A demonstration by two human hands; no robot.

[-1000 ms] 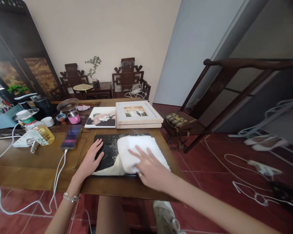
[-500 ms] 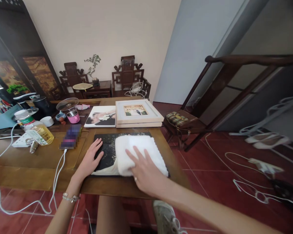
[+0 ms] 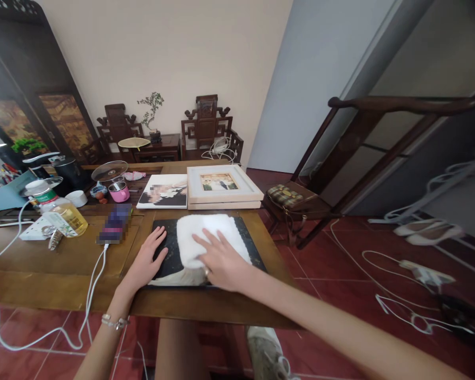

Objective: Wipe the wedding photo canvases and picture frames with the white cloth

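Fingers spread, the right hand rests on a white towel hiding much of a dark picture (design unclear) on the table. The left hand, fingers slightly apart, touches the picture's left side.

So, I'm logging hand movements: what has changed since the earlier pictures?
The right hand and the white cloth beneath it slid left and slightly away from the person, baring more of the dark panel at right. The left hand stayed on the panel's left edge; the framed picture stayed put.
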